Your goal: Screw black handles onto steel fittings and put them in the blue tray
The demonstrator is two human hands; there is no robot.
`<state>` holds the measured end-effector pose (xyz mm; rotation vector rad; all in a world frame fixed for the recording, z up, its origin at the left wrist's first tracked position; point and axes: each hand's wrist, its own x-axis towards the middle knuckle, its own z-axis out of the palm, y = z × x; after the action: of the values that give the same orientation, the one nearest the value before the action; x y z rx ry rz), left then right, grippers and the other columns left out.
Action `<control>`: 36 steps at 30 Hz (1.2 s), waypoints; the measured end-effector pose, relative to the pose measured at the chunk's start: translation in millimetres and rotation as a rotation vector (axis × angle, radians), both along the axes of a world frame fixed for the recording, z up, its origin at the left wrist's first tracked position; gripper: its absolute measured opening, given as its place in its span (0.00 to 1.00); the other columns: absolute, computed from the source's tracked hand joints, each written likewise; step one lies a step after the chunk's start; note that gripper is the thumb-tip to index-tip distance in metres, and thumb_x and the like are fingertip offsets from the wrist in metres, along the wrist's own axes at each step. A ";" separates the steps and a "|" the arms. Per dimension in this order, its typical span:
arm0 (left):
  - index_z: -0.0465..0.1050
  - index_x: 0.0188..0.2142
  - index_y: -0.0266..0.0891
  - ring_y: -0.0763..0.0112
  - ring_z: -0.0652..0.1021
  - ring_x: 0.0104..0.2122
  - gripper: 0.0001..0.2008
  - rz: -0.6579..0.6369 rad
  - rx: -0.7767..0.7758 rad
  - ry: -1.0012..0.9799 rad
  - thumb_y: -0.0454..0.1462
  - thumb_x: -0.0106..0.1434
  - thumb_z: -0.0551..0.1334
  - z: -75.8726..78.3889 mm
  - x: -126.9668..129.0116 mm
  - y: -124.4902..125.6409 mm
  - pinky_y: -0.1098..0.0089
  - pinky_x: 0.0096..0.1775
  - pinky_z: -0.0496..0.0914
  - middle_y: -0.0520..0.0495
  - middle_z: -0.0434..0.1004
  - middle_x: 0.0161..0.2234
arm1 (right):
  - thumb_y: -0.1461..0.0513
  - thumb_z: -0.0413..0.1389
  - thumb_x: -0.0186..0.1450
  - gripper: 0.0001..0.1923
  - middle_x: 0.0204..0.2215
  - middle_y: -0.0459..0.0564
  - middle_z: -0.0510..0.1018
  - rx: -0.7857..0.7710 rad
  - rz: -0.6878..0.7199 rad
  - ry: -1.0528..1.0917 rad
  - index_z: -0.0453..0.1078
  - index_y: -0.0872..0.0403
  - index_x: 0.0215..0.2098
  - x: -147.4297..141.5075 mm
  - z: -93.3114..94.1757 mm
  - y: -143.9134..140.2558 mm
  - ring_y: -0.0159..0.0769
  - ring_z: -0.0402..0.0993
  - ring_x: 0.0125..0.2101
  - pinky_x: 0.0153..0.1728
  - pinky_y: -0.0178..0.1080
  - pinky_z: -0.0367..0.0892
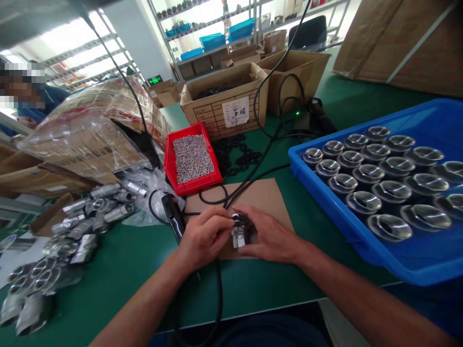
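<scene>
Over the brown cardboard sheet point(273, 193), my right hand point(269, 233) is wrapped round a small silvery metal fitting point(238, 237), thumb on the near side and fingers on the far side. A dark part shows at the fitting's top. My left hand point(208, 236) is closed, its thumb and forefinger pinched at the fitting's upper left edge; whatever is between those fingertips is too small to make out. Left of that hand lies a black handheld tool point(173, 217) with a cable. Beyond it stands a red bin point(168, 164) full of tiny shiny metal balls point(193, 156).
At right, a blue tray point(325, 217) holds rows of shiny metal fittings. Loose metal fittings point(85, 246) lie at left by plastic-wrapped cartons point(97, 130). Black rings point(237, 152), cables point(265, 140) and open cardboard boxes point(213, 113) lie behind. Another person point(29, 96) is at far left.
</scene>
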<state>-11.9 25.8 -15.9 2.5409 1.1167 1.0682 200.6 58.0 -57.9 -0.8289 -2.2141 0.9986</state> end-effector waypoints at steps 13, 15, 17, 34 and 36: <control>0.71 0.45 0.39 0.69 0.75 0.48 0.08 0.010 -0.127 0.164 0.30 0.67 0.58 -24.9 -13.1 -16.0 0.70 0.48 0.72 0.43 0.73 0.50 | 0.60 0.72 0.48 0.43 0.55 0.58 0.72 -0.013 0.069 0.078 0.62 0.54 0.59 -12.2 -7.2 6.1 0.48 0.69 0.56 0.58 0.50 0.65; 0.71 0.46 0.40 0.69 0.74 0.49 0.09 0.019 -0.155 0.144 0.30 0.67 0.58 -25.6 -14.7 -18.3 0.69 0.49 0.72 0.44 0.72 0.50 | 0.59 0.72 0.49 0.42 0.54 0.58 0.73 0.020 0.080 0.093 0.64 0.54 0.59 -11.8 -7.4 6.4 0.48 0.69 0.55 0.58 0.50 0.65; 0.71 0.46 0.41 0.68 0.74 0.49 0.09 0.024 -0.177 0.134 0.31 0.67 0.59 -25.8 -16.2 -20.2 0.67 0.50 0.71 0.44 0.72 0.50 | 0.57 0.72 0.50 0.41 0.53 0.57 0.74 0.048 0.075 0.098 0.63 0.54 0.59 -11.7 -7.3 5.5 0.47 0.70 0.55 0.57 0.49 0.66; 0.67 0.52 0.41 0.67 0.76 0.43 0.14 0.111 -0.308 0.074 0.39 0.67 0.61 -25.9 -13.4 -20.2 0.66 0.45 0.73 0.45 0.74 0.44 | 0.53 0.70 0.54 0.44 0.56 0.55 0.71 0.040 0.048 0.031 0.56 0.50 0.63 -11.9 -10.6 1.4 0.45 0.70 0.55 0.56 0.47 0.67; 0.67 0.50 0.40 0.67 0.76 0.43 0.13 0.107 -0.326 0.032 0.39 0.67 0.61 -26.1 -12.9 -20.6 0.67 0.45 0.73 0.46 0.74 0.43 | 0.54 0.70 0.54 0.44 0.56 0.55 0.71 0.031 0.067 0.058 0.56 0.50 0.64 -11.2 -11.6 0.4 0.46 0.69 0.56 0.57 0.47 0.67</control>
<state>-24.8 5.2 -42.0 2.2721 1.3268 0.7926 189.4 58.3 -69.5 -0.7078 -2.2146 1.0050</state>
